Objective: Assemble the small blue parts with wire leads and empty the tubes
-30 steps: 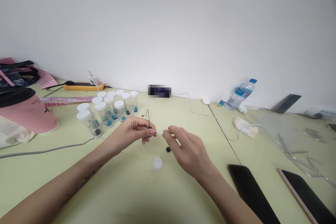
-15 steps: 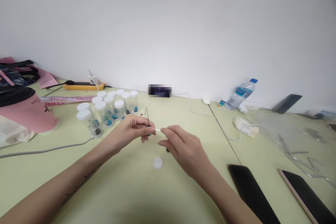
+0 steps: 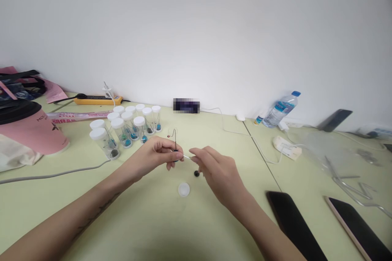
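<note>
My left hand (image 3: pixel 163 153) pinches a small dark-based piece with an upright bent wire (image 3: pixel 175 140). The wire bends over at its top and ends in a tiny red bead. Across from it, my right hand (image 3: pixel 216 171) is closed, fingertips together, on a thin pale stick (image 3: pixel 186 156) whose other end meets the left fingertips. Below the right fingers shows a small round black piece (image 3: pixel 196 173); whether it is held or lies on the table I cannot tell. A white cap (image 3: pixel 183 189) lies on the table just nearer to me.
Several clear vials with white lids (image 3: pixel 127 128) stand at left, near a pink cup (image 3: pixel 45 130) and a yellow power strip (image 3: pixel 98 100). At right are a water bottle (image 3: pixel 281 110), two phones (image 3: pixel 294 224) and bent metal rods (image 3: pixel 352 191). A cable (image 3: pixel 55 177) crosses the left side.
My left hand and the wire piece have shifted slightly right and down. My right fingers have tilted a little, and more of the black piece below them shows.
</note>
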`<state>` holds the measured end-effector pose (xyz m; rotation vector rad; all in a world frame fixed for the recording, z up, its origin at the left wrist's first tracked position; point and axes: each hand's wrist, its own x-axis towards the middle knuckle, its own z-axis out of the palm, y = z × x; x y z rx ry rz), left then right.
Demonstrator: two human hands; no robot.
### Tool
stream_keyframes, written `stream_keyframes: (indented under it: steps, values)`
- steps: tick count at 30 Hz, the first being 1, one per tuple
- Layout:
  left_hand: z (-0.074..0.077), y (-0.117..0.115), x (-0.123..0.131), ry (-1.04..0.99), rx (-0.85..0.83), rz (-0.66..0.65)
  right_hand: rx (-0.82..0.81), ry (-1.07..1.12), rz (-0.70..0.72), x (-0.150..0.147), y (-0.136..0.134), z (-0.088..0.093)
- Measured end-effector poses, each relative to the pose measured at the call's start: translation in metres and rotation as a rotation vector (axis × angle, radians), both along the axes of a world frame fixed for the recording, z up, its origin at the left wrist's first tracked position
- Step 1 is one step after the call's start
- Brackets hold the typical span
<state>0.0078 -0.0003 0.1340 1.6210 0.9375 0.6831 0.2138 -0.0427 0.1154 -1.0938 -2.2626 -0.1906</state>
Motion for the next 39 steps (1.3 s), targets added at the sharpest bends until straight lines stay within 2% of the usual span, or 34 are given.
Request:
stream_keyframes:
  steps: [4,10,17,22,27,34,39]
  values:
    - [-0.001,0.003,-0.003,-0.021,0.004,0.006,0.098,-0.069,-0.042,-0.002,0.0,0.003]
    - [-0.001,0.002,-0.002,-0.037,-0.007,-0.002,0.284,-0.134,-0.016,-0.001,0.001,0.001]
    - [-0.002,0.001,-0.001,-0.05,-0.004,0.007,0.179,-0.153,0.0,0.0,0.0,-0.004]
    - [-0.001,0.0,-0.002,-0.038,0.012,0.009,0.061,0.006,0.03,-0.003,0.001,-0.01]
    - [0.001,0.003,-0.003,-0.035,0.012,0.022,0.127,-0.062,0.036,-0.004,0.0,-0.002]
    - [-0.002,0.005,-0.004,-0.05,0.0,0.01,0.062,-0.147,0.052,-0.003,-0.002,0.003]
    - [-0.003,0.004,-0.003,-0.042,-0.002,0.003,0.214,-0.19,0.092,-0.001,-0.001,0.001]
